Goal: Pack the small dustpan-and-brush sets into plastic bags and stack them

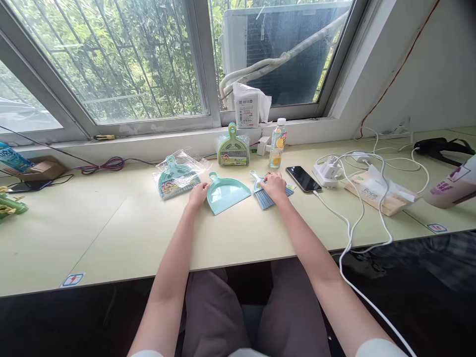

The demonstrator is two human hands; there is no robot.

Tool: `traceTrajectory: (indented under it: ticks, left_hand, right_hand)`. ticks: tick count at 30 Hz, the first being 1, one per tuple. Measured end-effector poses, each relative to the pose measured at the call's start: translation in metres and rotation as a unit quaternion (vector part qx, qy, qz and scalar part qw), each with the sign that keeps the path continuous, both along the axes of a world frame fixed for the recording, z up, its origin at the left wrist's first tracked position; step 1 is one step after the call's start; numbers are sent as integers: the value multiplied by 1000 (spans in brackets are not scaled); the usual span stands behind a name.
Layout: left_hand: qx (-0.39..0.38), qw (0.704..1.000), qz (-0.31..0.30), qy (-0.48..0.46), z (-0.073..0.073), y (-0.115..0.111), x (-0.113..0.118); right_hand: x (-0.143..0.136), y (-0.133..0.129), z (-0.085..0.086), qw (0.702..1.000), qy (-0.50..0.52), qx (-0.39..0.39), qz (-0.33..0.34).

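Observation:
A light teal dustpan (pixel 227 192) lies on the table in front of me, its handle pointing towards the window. My left hand (pixel 200 192) is closed at the dustpan's left edge, fingertips against its rim. To the right, my right hand (pixel 274 185) grips a small hand brush (pixel 263 198) from above. The brush has blue-grey bristles facing me and a teal handle, and my fingers cover part of its head. Beyond my left hand lies another teal dustpan and brush set (pixel 174 178) in clear plastic wrap. A green wrapped set (pixel 233 148) leans upright against the sill.
A drink bottle (pixel 278 144) stands behind the brush. Right of it are a phone (pixel 303 178), a white charger block (pixel 327 171), tangled white cables (pixel 349 223) and a tissue pack (pixel 379 191). One cable hangs over the table's front edge. Dark wires (pixel 107 164) lie at the back left.

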State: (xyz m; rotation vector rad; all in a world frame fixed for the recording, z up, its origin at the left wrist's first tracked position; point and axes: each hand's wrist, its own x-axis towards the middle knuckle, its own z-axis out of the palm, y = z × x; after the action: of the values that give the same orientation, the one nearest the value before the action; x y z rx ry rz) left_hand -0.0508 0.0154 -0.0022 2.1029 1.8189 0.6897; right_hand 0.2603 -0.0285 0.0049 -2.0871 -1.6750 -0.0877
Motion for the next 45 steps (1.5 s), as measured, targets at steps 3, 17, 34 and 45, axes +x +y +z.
traceTrajectory:
  ticks: [3, 17, 34, 45]
  left_hand:
    - [-2, 1000, 9, 5, 1, -1, 0]
    - [6, 999, 44, 8, 8, -7, 4]
    - [103, 981, 129, -106, 17, -8, -5]
    - [109, 974, 169, -106, 26, -16, -5]
  right_hand:
    - [0, 0, -1, 1000, -5, -6, -6]
    - [-6, 1, -5, 999, -15, -49, -10]
    - [24, -2, 23, 918, 200, 256, -229]
    - [49, 0, 24, 879, 280, 223, -314]
